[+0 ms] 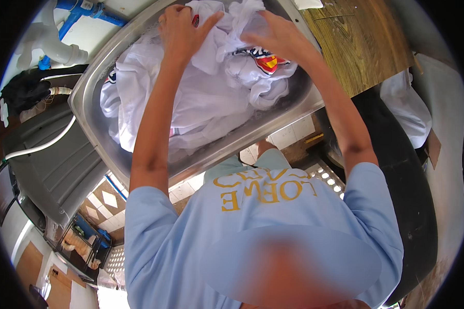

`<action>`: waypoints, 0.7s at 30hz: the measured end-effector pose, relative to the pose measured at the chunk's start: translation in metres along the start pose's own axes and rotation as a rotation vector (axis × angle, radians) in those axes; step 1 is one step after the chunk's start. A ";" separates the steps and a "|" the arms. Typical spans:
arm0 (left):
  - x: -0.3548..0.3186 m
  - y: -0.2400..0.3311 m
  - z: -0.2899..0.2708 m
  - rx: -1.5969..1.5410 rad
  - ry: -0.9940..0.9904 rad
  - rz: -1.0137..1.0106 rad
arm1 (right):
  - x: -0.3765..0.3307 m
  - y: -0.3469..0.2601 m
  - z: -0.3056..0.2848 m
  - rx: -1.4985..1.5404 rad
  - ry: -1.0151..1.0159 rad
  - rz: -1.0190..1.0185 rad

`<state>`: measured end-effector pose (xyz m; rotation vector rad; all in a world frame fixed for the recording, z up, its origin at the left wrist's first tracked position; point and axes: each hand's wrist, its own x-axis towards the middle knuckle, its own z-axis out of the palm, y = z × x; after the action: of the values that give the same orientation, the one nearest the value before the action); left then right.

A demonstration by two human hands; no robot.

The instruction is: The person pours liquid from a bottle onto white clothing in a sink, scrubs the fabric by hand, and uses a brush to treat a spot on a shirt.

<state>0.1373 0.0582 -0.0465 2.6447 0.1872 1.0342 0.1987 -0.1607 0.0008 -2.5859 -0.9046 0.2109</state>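
both hands (227,33) on white cloth (206,98), basin (87,110)

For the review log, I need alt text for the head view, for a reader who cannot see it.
Both hands, left hand and right hand, grip wet white clothes piled in a metal sink. One garment carries a red, yellow and blue print; a wooden counter lies to the right.

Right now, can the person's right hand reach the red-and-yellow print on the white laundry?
Likely yes: the right hand rests on the white laundry just beside the print, which lies uncovered.
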 end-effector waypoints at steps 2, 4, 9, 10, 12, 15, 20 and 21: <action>-0.022 0.019 -0.032 -0.079 -0.092 -0.032 | -0.043 -0.011 -0.027 0.123 -0.217 -0.008; -0.053 0.035 -0.045 -0.341 -0.328 -0.116 | -0.079 -0.032 -0.023 -0.030 -0.506 0.008; -0.083 0.051 -0.034 -0.259 -0.466 0.069 | -0.092 -0.004 0.036 0.021 -0.443 -0.218; -0.082 0.046 -0.030 -0.243 -0.481 0.075 | -0.088 0.002 0.034 0.134 -0.540 -0.143; -0.070 0.026 -0.031 -0.489 -0.445 -0.095 | -0.073 0.009 0.002 0.633 -0.501 0.004; -0.042 0.003 -0.054 -0.648 -0.344 -0.262 | -0.045 0.004 -0.074 1.204 -0.387 0.042; -0.023 -0.009 -0.063 -0.483 0.052 -0.476 | -0.014 0.007 -0.115 1.408 -0.385 0.080; -0.023 0.001 -0.059 -0.352 0.090 -0.364 | -0.006 0.027 -0.097 1.428 -0.469 0.131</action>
<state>0.0806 0.0652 -0.0197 2.1495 0.4436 0.9609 0.2353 -0.2136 0.0789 -1.2387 -0.3908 1.0650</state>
